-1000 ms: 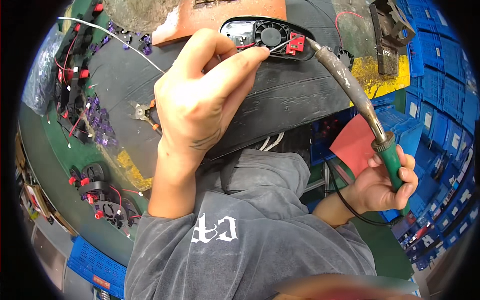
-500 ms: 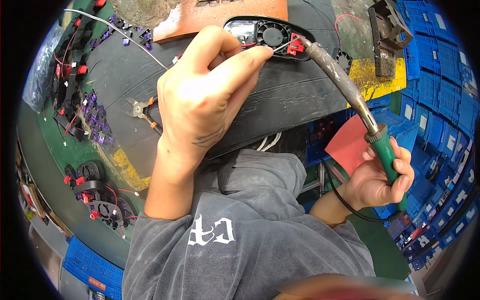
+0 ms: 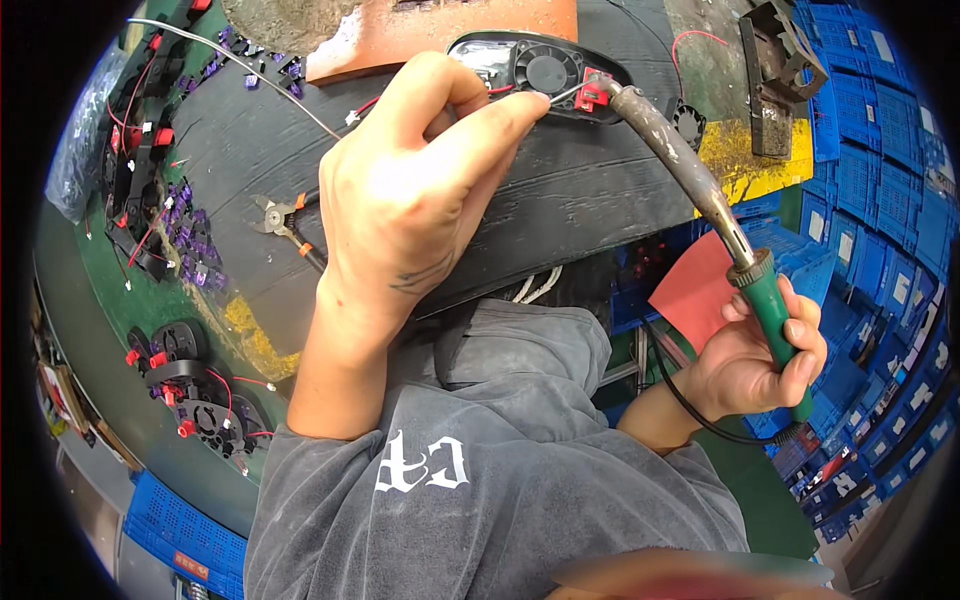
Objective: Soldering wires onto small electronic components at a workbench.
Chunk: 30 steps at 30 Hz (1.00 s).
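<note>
A black oval housing (image 3: pixel 500 55) with a small round fan (image 3: pixel 546 70) and a red part (image 3: pixel 594 93) lies on the dark mat at the top. My left hand (image 3: pixel 420 190) pinches a thin solder wire (image 3: pixel 562 96) between thumb and fingers, and the wire's end reaches the red part. My right hand (image 3: pixel 762 362), low at the right, grips the green handle of a soldering iron (image 3: pixel 690 180). The iron's long grey shaft runs up and left, with its tip at the same red part.
Orange-handled cutters (image 3: pixel 285 225) lie left of my left wrist. Purple connectors (image 3: pixel 190 255) and black fan units with red wires (image 3: pixel 195 395) sit along the left. An orange board (image 3: pixel 440 30), a metal stand (image 3: pixel 775 70), blue crates (image 3: pixel 880 160) and a red sheet (image 3: pixel 700 290) are around.
My left hand has edged the solder wire closer to the red part. The iron's tip stays at that part and my right hand keeps its grip.
</note>
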{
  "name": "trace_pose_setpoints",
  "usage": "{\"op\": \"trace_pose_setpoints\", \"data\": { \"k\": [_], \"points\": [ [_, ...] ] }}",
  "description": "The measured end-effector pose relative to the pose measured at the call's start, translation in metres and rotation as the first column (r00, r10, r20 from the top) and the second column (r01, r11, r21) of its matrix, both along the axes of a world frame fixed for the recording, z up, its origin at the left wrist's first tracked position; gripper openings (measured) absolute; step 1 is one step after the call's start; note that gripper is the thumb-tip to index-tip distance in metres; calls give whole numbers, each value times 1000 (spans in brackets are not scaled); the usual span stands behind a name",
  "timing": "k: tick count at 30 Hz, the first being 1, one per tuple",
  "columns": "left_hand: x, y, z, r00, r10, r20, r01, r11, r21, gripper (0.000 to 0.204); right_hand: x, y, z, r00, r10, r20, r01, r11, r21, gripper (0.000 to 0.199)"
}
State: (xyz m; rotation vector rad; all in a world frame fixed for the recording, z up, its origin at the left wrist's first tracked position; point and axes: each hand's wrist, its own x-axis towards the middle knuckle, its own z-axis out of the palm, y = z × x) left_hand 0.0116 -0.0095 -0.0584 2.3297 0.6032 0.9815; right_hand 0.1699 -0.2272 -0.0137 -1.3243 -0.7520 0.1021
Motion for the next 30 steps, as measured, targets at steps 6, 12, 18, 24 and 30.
{"op": "trace_pose_setpoints", "data": {
  "k": [6,12,18,24,30],
  "points": [
    [0,0,1,1000,2,-4,-2,1000,18,29,1,-2,0,1000,2,-9,-2,1000,1,36],
    [-2,-2,1,1000,-2,12,2,1000,-1,29,1,-6,1,1000,-2,-2,2,1000,-21,36],
    [-1,-1,2,1000,-9,22,8,1000,15,29,0,-6,2,1000,-3,-3,3,1000,-4,35],
    [0,2,1,999,-7,33,7,1000,1,28,0,-3,4,1000,-17,2,17,1000,-21,34],
    [-2,0,0,999,-8,31,8,1000,4,27,-1,-5,5,1000,-4,-11,4,1000,-14,34]
  ]
}}
